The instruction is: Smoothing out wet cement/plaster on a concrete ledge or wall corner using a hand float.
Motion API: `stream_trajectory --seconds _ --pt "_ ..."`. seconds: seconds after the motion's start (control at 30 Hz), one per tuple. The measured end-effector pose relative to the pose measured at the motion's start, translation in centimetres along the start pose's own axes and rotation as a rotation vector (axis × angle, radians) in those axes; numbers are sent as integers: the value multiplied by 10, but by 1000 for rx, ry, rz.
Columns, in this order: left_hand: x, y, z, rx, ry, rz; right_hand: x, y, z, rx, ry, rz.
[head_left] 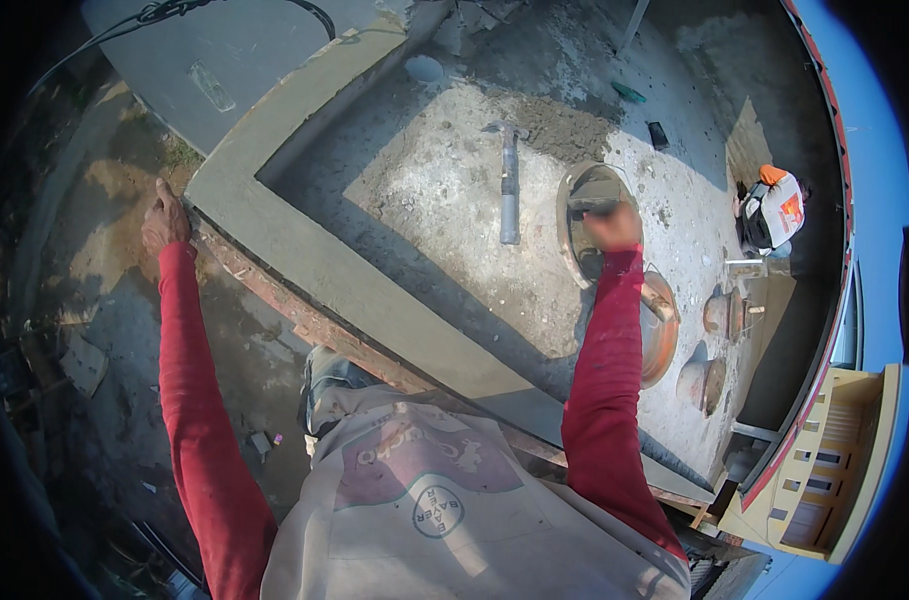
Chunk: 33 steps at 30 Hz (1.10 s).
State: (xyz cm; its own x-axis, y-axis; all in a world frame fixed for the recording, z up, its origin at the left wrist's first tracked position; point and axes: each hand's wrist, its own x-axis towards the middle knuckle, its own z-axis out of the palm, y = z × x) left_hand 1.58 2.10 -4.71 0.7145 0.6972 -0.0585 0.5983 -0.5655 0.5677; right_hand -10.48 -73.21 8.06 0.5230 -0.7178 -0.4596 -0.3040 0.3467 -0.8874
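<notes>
My right hand (615, 228), blurred, reaches over a round mortar pan (567, 250) and grips what looks like a trowel (596, 189), its flat grey blade inside the rim. A claw hammer (510, 190) with a grey handle lies on the slab left of the pan. Between my arms runs an L-shaped wall top (375, 270) coated in smooth grey mortar. Off its outer corner is my left hand (165, 222), fingers mostly curled and one pointing forward. Whether it holds anything is hidden.
Another round pan (661, 345) and two buckets (717, 315) (703, 386) stand at right. Loose mortar (555, 125) lies beyond the hammer. A person (773, 212) in a white and orange top is at far right. A rough board edge (305, 315) lines the wall's near side.
</notes>
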Motion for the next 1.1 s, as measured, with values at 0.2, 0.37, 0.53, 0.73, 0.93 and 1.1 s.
stream_trajectory --seconds 0.2,0.37,0.53,0.73,0.93,1.1 --pt "5 -3 2 48 -61 14 9 -1 2 17 72 -50" --pt "5 -4 6 40 -37 8 22 -4 -8 -84 -18 -69" --pt "0 3 3 25 -49 9 25 -2 -54 -114 -366 -103" --pt "-20 19 -13 -37 -39 -13 -54 -39 -88 -99 -293 -355" --pt "-13 1 17 -131 82 67 -196 -21 43 -503 -992 -548" --pt "-3 -39 55 -935 -138 41 -289 34 147 -1210 -1269 -1316"
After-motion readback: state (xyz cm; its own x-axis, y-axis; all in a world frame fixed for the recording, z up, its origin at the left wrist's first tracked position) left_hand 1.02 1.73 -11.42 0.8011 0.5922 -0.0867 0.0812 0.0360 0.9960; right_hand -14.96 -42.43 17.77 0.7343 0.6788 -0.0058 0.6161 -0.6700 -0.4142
